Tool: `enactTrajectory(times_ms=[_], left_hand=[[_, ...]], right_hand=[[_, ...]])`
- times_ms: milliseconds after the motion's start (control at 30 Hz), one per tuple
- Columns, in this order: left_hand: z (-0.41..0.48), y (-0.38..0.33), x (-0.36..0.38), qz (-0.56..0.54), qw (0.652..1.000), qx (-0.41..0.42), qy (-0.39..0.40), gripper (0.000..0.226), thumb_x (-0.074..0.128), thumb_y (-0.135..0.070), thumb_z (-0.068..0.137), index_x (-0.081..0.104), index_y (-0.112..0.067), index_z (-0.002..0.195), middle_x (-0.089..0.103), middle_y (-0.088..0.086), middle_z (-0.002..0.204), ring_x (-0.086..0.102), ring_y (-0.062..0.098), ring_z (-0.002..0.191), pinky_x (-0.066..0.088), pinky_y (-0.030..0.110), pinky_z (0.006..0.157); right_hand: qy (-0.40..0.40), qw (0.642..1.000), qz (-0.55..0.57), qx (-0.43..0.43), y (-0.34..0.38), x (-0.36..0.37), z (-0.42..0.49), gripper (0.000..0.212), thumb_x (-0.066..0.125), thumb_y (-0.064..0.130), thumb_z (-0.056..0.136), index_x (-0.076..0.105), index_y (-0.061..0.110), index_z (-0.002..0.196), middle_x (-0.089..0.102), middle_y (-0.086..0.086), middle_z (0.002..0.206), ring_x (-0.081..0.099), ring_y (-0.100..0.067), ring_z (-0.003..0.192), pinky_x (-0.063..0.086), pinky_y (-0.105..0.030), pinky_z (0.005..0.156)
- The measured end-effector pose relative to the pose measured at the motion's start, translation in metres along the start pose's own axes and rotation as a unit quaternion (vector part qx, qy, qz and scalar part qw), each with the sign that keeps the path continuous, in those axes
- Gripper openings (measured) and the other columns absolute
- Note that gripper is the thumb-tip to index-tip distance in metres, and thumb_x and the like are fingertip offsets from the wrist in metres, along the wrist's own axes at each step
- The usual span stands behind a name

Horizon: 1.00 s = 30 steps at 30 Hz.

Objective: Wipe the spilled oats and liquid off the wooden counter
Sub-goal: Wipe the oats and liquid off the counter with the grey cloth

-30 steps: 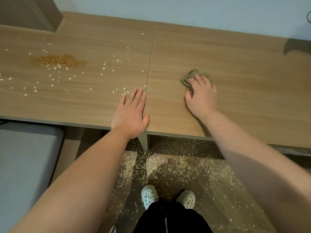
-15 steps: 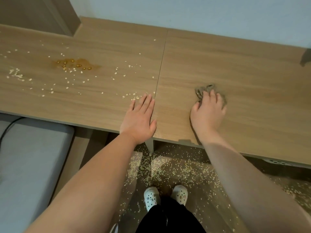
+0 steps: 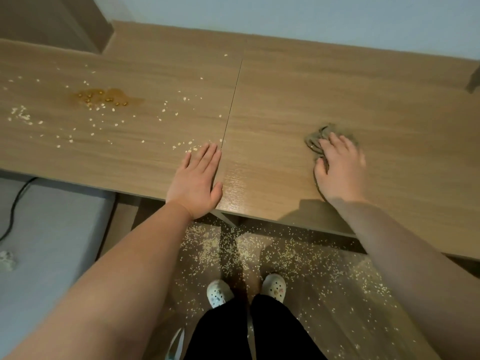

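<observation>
The wooden counter (image 3: 298, 94) has a brown liquid puddle (image 3: 104, 97) with soaked oats at the left. Dry oats (image 3: 181, 145) lie scattered from it toward the seam between the two panels. My left hand (image 3: 196, 180) lies flat with straight fingers on the near edge, just left of the seam, fingertips beside a few oats. My right hand (image 3: 340, 170) presses spread fingers on a crumpled grey-brown cloth (image 3: 315, 139) on the right panel, far from the puddle. Most of the cloth is hidden under the hand.
Many oats cover the floor (image 3: 298, 255) under the counter's edge, around my feet in white clogs (image 3: 219, 293). A grey surface (image 3: 52, 242) with a black cable sits low at the left. A wall runs along the counter's back.
My right hand has slid the cloth toward the near edge and slightly right. My left hand has stayed flat by the seam. The view has shifted left.
</observation>
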<state>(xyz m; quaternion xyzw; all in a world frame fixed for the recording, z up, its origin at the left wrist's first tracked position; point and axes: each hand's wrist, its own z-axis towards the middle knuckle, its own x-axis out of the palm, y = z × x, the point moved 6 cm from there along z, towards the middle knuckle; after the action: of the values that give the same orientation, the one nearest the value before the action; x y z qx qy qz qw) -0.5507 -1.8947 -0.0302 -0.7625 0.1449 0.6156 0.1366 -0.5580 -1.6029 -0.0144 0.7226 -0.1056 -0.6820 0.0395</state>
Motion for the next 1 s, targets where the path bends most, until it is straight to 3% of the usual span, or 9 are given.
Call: enactTrajectory(times_ms=[133,333,400,500,600,800,933,1000], left_hand=[[-0.001,0.001,0.001,0.007,1.000,-0.005,0.008,0.076,0.001,-0.049,0.090,0.000,-0.012,0.155,-0.006,0.004,0.164,-0.010,0.017,0.152,-0.003,0.040,0.123],[-0.002,0.000,0.003,0.008,1.000,-0.001,0.018,0.068,-0.007,-0.048,0.089,-0.015,-0.018,0.150,-0.020,0.005,0.160,-0.023,0.020,0.148,-0.007,0.044,0.122],[-0.002,-0.001,-0.001,-0.038,0.999,-0.006,0.014,0.067,0.006,-0.048,0.096,-0.013,-0.018,0.152,-0.018,0.005,0.162,-0.024,0.018,0.147,-0.010,0.042,0.120],[-0.010,0.021,-0.015,-0.192,0.975,-0.109,-0.039,0.074,0.043,-0.034,0.100,-0.001,-0.014,0.157,-0.010,0.002,0.164,-0.016,0.015,0.149,-0.010,0.039,0.120],[-0.029,0.070,-0.015,-0.206,0.955,-0.196,-0.080,0.070,0.044,-0.027,0.101,0.006,-0.010,0.157,-0.002,0.006,0.165,-0.010,0.018,0.151,-0.004,0.043,0.123],[-0.041,0.156,-0.008,-0.167,0.938,-0.297,-0.063,0.066,0.033,-0.023,0.103,-0.002,-0.003,0.156,-0.005,0.012,0.165,-0.009,0.025,0.152,-0.001,0.042,0.124],[-0.040,0.165,-0.002,-0.139,0.937,-0.320,-0.033,0.066,0.025,-0.030,0.104,-0.006,-0.001,0.155,-0.009,0.015,0.164,-0.010,0.027,0.152,-0.001,0.042,0.124],[-0.038,0.163,0.001,-0.114,0.937,-0.330,-0.019,0.067,0.020,-0.035,0.104,-0.008,0.000,0.154,-0.011,0.016,0.164,-0.011,0.028,0.151,-0.001,0.044,0.123]], right_hand=[[0.005,0.996,-0.029,0.085,-0.008,0.006,-0.040,0.051,0.036,0.031,0.098,0.035,0.018,0.148,0.031,-0.004,0.157,0.024,-0.025,0.145,0.018,-0.051,0.119],[-0.036,0.986,-0.013,0.160,-0.011,0.011,-0.075,0.051,0.041,0.029,0.096,0.042,0.016,0.145,0.038,-0.005,0.153,0.028,-0.026,0.143,0.020,-0.050,0.118],[-0.060,0.978,-0.007,0.201,-0.004,0.011,-0.083,0.049,0.044,0.027,0.095,0.046,0.014,0.142,0.041,-0.007,0.151,0.031,-0.028,0.141,0.022,-0.051,0.117],[-0.070,0.961,-0.013,0.267,0.009,0.012,-0.087,0.049,0.044,0.026,0.094,0.046,0.012,0.141,0.043,-0.011,0.149,0.034,-0.032,0.139,0.025,-0.056,0.114],[-0.077,0.945,-0.005,0.318,0.034,0.013,-0.086,0.049,0.047,0.025,0.094,0.046,0.011,0.141,0.043,-0.013,0.149,0.034,-0.034,0.138,0.028,-0.058,0.111],[-0.044,0.954,-0.023,0.294,0.126,0.035,-0.059,0.050,0.047,0.028,0.095,0.043,0.013,0.142,0.037,-0.014,0.153,0.031,-0.035,0.140,0.025,-0.059,0.113],[-0.017,0.957,-0.010,0.289,0.169,0.042,-0.013,0.053,0.039,0.032,0.100,0.033,0.017,0.150,0.023,-0.010,0.160,0.021,-0.032,0.146,0.016,-0.059,0.117],[-0.023,0.969,-0.014,0.245,0.200,0.046,0.004,0.053,0.037,0.033,0.100,0.032,0.018,0.150,0.022,-0.009,0.160,0.020,-0.030,0.146,0.017,-0.058,0.117]])
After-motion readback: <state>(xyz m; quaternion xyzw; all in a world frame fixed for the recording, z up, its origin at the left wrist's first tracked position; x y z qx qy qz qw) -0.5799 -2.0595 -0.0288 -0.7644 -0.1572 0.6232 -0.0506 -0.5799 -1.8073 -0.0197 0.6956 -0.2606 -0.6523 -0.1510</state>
